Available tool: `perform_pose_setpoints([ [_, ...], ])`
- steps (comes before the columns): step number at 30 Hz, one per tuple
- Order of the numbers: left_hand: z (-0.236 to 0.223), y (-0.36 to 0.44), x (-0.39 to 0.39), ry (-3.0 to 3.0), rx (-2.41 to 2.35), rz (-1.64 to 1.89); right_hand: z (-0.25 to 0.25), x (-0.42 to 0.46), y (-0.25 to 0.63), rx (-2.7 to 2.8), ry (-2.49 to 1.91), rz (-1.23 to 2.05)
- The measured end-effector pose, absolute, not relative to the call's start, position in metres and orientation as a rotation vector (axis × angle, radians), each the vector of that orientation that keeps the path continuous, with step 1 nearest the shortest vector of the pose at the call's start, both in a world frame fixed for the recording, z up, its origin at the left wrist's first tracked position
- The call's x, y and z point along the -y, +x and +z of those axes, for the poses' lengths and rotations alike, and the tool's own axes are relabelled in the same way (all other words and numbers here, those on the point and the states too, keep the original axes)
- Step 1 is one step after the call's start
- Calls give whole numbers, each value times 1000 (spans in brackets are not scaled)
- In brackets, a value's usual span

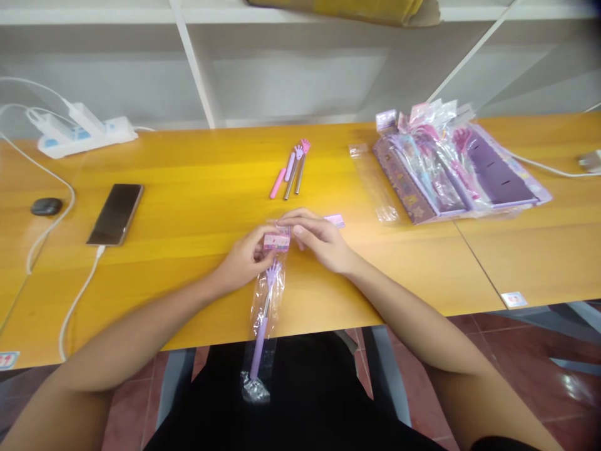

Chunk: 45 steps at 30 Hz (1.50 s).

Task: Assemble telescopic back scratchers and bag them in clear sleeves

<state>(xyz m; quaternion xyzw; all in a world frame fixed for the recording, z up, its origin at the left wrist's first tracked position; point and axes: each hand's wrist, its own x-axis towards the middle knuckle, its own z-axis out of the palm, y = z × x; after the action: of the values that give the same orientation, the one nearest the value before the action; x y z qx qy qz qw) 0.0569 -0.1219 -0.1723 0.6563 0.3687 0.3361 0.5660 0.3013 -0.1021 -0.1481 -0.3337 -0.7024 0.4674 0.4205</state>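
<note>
My left hand (246,257) is closed on the top of a clear plastic bag (253,307), thumb and fingers at its pink header card (276,242). Inside the bag lies a back scratcher (260,338) with a purple hand-shaped head, metal rod and purple handle. The bag's lower end hangs past the table edge above my lap. My right hand (323,241) has its fingers stretched out over the bag's top edge, thumb apart from them; its fingertips are partly hidden. Another small printed card (335,220) lies just behind my right hand.
Loose pink and purple scratcher parts (295,169) lie ahead on the table. A purple display box (422,210) with several bagged scratchers stands right, beside an unfilled clear bag (375,188). Leftward are a phone (115,214) on a cable, a black case (46,206) and a power strip (89,141).
</note>
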Motion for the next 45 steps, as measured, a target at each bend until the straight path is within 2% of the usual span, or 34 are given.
perform_pose_setpoints([
  [5,-174,60,126,1394,-830,861,-153,101,302,1719,-816,1303],
  [11,-173,59,126,1410,-834,817,-161,97,296,1964,-981,945],
  [20,-179,53,118,1481,-970,837,-162,100,292,1986,-986,1137],
  [29,-174,53,113,1402,-921,807,-164,97,290,1836,-1082,1068],
  [32,-172,53,110,1318,-902,793,-166,95,293,1626,-1064,1220],
  [37,-174,52,98,1107,-997,1211,-164,103,287,1688,-877,1765],
  [40,-172,51,91,929,-940,1300,-160,106,280,1748,-801,1864],
  [43,-168,49,90,844,-846,1230,-140,102,293,1798,-874,1681],
  [45,-167,49,90,853,-808,1163,-113,97,319,1857,-1075,1306],
])
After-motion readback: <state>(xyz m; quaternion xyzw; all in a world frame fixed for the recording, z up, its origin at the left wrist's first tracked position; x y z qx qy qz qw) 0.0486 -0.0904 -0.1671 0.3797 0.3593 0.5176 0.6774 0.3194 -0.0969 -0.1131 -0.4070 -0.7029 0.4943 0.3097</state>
